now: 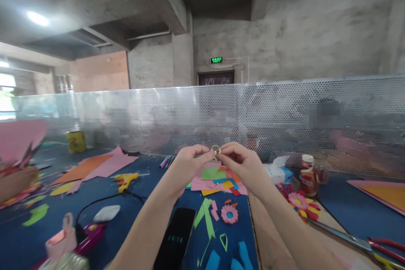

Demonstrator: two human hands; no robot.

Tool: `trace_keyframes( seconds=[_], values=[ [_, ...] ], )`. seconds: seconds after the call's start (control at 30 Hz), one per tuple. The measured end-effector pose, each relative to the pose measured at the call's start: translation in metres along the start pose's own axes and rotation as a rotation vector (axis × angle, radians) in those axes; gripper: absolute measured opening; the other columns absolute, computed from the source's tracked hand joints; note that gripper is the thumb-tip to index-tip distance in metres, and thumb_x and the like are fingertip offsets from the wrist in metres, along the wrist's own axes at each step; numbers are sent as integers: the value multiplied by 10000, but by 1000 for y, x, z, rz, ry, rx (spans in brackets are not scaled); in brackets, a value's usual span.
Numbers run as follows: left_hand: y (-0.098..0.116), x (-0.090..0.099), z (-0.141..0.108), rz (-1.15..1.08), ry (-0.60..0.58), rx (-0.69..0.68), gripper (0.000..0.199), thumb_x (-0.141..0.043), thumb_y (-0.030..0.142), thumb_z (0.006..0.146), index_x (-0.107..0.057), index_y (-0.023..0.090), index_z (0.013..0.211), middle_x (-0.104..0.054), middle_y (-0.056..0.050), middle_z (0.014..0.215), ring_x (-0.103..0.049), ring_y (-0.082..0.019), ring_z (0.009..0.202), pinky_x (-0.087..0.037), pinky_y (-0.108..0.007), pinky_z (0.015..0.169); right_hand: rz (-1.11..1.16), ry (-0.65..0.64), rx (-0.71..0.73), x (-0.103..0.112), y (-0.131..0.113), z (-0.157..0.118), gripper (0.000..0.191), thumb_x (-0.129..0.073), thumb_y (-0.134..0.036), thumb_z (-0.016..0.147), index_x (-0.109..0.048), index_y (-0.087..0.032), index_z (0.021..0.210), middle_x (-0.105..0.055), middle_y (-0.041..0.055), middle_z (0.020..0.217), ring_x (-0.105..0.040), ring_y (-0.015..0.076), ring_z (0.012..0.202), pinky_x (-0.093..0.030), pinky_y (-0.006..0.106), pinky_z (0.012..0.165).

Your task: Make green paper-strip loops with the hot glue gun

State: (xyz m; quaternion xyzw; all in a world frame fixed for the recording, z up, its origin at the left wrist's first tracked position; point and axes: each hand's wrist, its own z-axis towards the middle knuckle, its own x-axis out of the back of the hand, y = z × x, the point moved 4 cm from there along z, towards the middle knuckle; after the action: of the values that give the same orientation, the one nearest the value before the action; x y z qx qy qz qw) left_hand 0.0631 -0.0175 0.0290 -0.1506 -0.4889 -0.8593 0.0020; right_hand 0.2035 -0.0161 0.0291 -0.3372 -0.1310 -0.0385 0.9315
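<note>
- We see, from a head-worn camera, two bare hands raised over a blue table [142, 209], scraps of coloured paper all around.
- Our left hand [186, 164] pinches a small pale green ring [215, 145] at its lower left, thumb and forefinger nearly closed on it.
- Our right hand [243, 162] pinches the ring's other side; its fingertips almost meet the left ones. Whether the ring is joined shut, we cannot tell.
- The ring stands upright between both hands, above a stack of paper sheets [209, 173].
- The ring looks thin, so we judge that too hard a squeeze could crease it, and pulling the hands apart could tear it or open a join.
- If our pinch slips, it could drop among the paper, where green strips [208, 219] and a similar green loop [223, 242] would make it hard to spot.
- On our left lies a yellow glue gun [126, 181]; its nozzle may be hot, and a sleeve or wrist catching its black cord [95, 200] could drag it.
- On our right, scissors [344, 235] could nick a careless forearm.
</note>
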Motion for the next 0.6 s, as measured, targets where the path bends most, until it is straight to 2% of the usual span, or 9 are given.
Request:
trace_keyframes(
  seconds=[0.23,0.6],
  values=[
    [0,0,0,-5,-24,-1,188,-544,340,745,-602,179,668,-556,7,715,-482,-137,701,-364,-251,660,144,-55,-114,-2,2,1,43,-627,-227,731,-632,-185,735,-588,18,819,-556,118,756,-474,254,682],
    [3,-1,0,48,-55,4,183,-529,331,736,-599,186,650,-572,0,737,-490,-153,733,-365,-264,697,205,-111,-242,1,9,-1,87,-656,-270,704,-624,-191,723,-606,4,753,-570,112,692,-463,256,646]
  ],
)
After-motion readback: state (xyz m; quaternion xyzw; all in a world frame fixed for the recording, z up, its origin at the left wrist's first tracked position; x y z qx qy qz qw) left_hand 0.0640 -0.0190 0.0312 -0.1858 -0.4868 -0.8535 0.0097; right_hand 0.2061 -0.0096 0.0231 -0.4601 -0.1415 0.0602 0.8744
